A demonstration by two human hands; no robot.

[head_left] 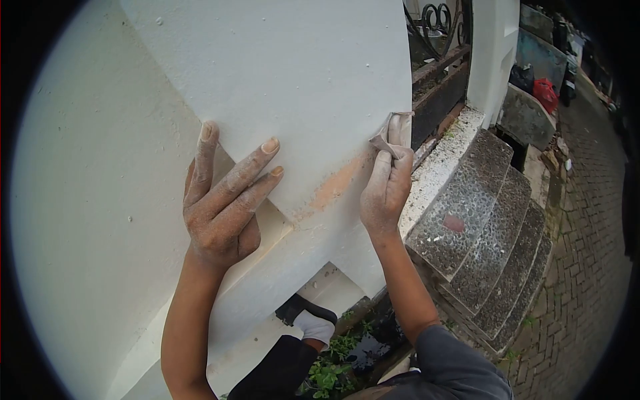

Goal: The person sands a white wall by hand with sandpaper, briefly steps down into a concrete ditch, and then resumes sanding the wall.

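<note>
A white-painted wall or pillar fills the middle, with a worn peach-coloured patch low on its face. Dust coats both hands. My left hand rests at the pillar's left edge, its fingers spread and holding nothing. At the right edge my right hand pinches a folded, creased piece of sandpaper between thumb and fingers. The paper lies against the pillar's corner, right of and above the patch. Part of it is hidden by my fingers.
Dark speckled steps descend on the right beside a brick-paved lane. A metal gate stands behind the pillar. Below, my shoe is on a white ledge near green plants. Red and black bags lie farther off.
</note>
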